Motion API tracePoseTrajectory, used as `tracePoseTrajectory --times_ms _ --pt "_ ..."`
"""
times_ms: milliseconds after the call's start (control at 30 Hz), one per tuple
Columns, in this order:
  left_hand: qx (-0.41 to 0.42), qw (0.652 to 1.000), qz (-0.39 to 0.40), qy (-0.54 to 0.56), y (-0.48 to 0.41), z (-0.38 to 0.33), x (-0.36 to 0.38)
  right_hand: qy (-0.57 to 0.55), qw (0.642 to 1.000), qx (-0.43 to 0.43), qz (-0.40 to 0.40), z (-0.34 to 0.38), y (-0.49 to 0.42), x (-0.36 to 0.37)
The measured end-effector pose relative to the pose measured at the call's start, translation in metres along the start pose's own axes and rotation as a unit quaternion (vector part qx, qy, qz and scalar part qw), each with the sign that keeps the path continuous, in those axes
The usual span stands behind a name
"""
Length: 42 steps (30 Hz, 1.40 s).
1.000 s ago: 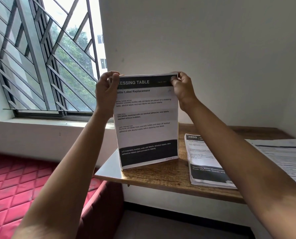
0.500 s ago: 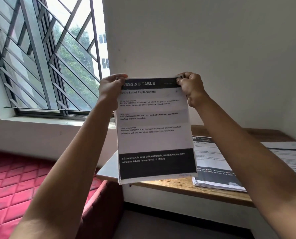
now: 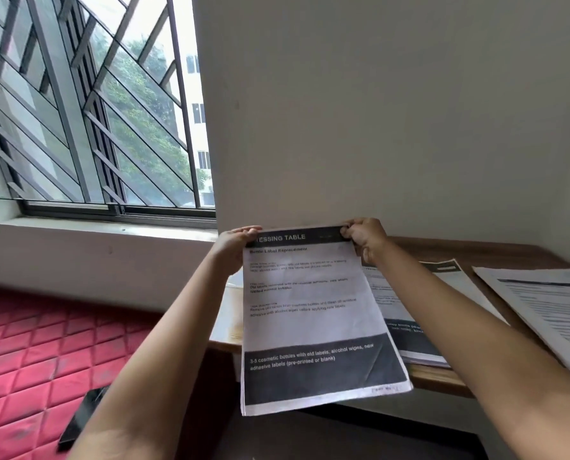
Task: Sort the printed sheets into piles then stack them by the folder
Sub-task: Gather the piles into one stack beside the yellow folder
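**Sheet held up at the bench's left end, piles lying to its right**

Nearest me, the lower edge of the white printed sheet with black header and footer bands (image 3: 313, 313) hangs out past the bench's front edge, clear of the wood. I cannot tell whether it is one sheet or a thin sheaf. Its long axis runs up and away to the top corners, where each grip is closed on the paper. The left hand (image 3: 233, 247) has the left corner and the right hand (image 3: 365, 240) the right.

Under the right forearm, on the brown wooden bench (image 3: 496, 257), lies a pile of similar banded sheets (image 3: 409, 343), just right of the held sheet. A spread of white text pages (image 3: 549, 307) sits at the bench's right edge. The right hand is therefore nearer both, and I'd judge the sheet must swing rightward and lie flat to join them. No folder shows. Beyond are a bare wall and a barred window (image 3: 87, 111).
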<state>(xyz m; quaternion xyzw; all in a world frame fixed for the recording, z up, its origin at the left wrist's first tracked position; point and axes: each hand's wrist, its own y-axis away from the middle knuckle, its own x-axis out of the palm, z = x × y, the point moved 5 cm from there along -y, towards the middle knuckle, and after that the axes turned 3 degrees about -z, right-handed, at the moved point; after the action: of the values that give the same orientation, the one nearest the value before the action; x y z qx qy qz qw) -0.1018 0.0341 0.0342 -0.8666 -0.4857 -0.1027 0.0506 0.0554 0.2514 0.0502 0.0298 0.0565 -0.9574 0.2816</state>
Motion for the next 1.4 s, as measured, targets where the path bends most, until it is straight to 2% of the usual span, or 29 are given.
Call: tracePoseTrajectory --times_ms 133,267,400,533,700,833,900,1133,1300,1400 --pt "-0.017 1.000 0.018 -0.009 -0.006 0.021 -0.008 -0.018 1.000 0.001 0.014 -0.019 -0.004 0.009" --pt "-0.001 1.000 0.009 -0.005 -0.009 0.033 -0.012 0.005 1.000 -0.002 -0.014 -0.041 -0.016 0.016" --pt "0.034 0.999 -0.033 -0.022 -0.011 0.048 -0.013 0.112 0.993 -0.037 -0.023 -0.041 -0.023 0.019" --pt "0.063 0.995 -0.063 -0.048 -0.015 0.056 -0.014 0.254 0.957 -0.123 -0.060 -0.015 -0.040 0.022" --pt "0.108 0.987 -0.075 -0.087 -0.013 0.055 -0.007 0.354 0.908 -0.212 0.073 -0.006 -0.072 0.054" --pt "0.117 0.982 -0.088 -0.115 -0.017 0.057 -0.007 0.439 0.863 -0.198 0.152 -0.015 -0.104 0.080" --pt "0.119 0.981 -0.092 -0.119 -0.018 0.057 -0.006 0.456 0.854 -0.185 0.170 -0.019 -0.119 0.092" --pt "0.121 0.981 -0.102 -0.111 -0.020 0.056 -0.002 0.518 0.828 -0.134 0.169 -0.037 -0.163 0.112" --pt "0.113 0.982 -0.111 -0.107 -0.024 0.058 -0.003 0.550 0.807 -0.138 0.164 -0.049 -0.171 0.117" --pt "0.104 0.983 -0.113 -0.102 -0.025 0.060 -0.005 0.541 0.811 -0.153 0.159 -0.050 -0.173 0.119"
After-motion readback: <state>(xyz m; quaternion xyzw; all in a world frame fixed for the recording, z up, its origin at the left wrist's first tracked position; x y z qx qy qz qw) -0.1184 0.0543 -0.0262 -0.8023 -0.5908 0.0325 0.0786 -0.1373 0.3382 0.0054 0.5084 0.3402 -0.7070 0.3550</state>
